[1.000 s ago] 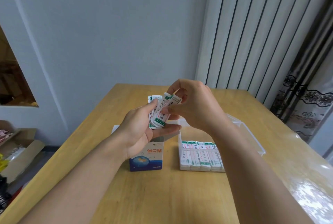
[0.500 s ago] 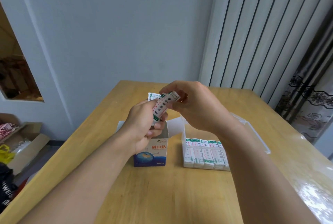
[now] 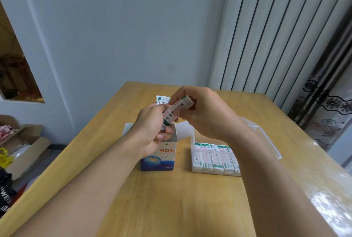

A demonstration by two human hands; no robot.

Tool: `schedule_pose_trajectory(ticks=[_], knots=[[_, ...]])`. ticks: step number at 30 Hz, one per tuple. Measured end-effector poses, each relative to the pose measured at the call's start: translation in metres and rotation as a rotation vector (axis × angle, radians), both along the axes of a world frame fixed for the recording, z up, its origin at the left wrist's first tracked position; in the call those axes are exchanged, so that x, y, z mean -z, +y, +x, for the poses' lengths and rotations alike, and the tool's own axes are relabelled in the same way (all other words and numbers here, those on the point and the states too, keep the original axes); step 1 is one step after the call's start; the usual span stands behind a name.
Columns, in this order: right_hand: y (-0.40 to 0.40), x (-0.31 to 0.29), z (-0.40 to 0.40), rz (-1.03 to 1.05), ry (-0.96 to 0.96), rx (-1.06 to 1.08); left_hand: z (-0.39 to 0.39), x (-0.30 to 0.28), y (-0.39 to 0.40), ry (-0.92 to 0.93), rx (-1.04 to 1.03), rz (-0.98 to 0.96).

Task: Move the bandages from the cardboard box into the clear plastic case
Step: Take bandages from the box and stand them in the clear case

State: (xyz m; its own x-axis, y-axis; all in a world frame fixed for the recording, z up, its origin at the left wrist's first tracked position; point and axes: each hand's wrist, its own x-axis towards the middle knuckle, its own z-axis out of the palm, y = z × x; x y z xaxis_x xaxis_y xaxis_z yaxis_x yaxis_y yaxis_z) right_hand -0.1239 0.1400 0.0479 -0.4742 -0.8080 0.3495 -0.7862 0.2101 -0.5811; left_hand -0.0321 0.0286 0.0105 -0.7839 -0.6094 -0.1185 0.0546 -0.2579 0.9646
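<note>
We hold a stack of bandages [image 3: 174, 112] in both hands above the open box [image 3: 159, 158], mid-worktop. Left hand [image 3: 152, 131] grips the stack's lower end and a second bunch behind it; right hand [image 3: 205, 114] pinches the upper end. Long axis runs diagonally, low end toward the box, high end up and right. The case [image 3: 270, 141], right of the box, already holds a row of bandages along its near wall. Transfer looks partly done; box contents hidden.
</note>
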Motion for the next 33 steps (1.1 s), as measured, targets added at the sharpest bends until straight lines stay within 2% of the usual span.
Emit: schedule_pose_trajectory(ticks=[9, 13, 21, 23, 27, 33], knots=[[0.003, -0.004, 0.002, -0.081, -0.023, -0.013, 0.000, -0.003, 0.002, 0.061, -0.031, 0.091], [0.009, -0.009, -0.003, -0.188, -0.014, 0.026, -0.001, -0.005, 0.000, 0.100, -0.058, 0.195], [0.001, -0.004, 0.005, -0.089, 0.053, -0.040, 0.000, -0.005, 0.002, 0.077, -0.055, 0.186], [0.002, -0.004, 0.003, -0.113, 0.022, -0.051, 0.000, -0.005, 0.002, 0.065, -0.050, 0.151], [0.003, -0.006, 0.002, -0.226, -0.170, -0.062, 0.000, -0.004, 0.006, 0.068, -0.037, 0.134], [0.002, -0.004, 0.002, -0.268, -0.167, 0.038, 0.002, -0.007, 0.009, 0.122, -0.007, 0.200]])
